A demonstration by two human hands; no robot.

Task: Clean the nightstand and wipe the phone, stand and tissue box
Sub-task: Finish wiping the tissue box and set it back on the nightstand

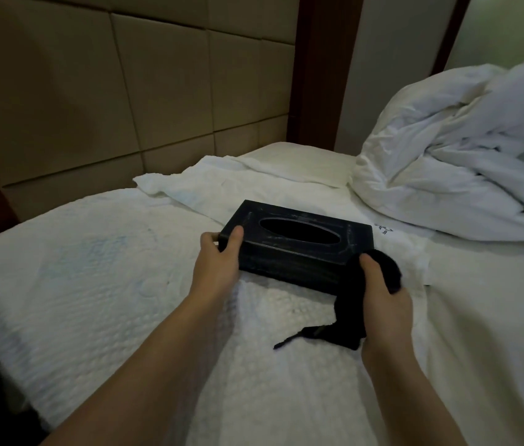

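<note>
Both forearms reach in from the bed's near edge. Right hand (382,284) grips a bunched black cloth (353,304), its tail trailing on the bed (93,284), and presses it against the tissue box's near-right corner. Left hand (222,252) holds the box's left end, thumb on the top edge. Tissue box (299,243) sits mid-bed, slot up, top looking streaked, so I'd say its wipe is mid-way. Crumpled duvet (447,156) at far right. Nightstand, phone, stand not in view: status unknown.
</note>
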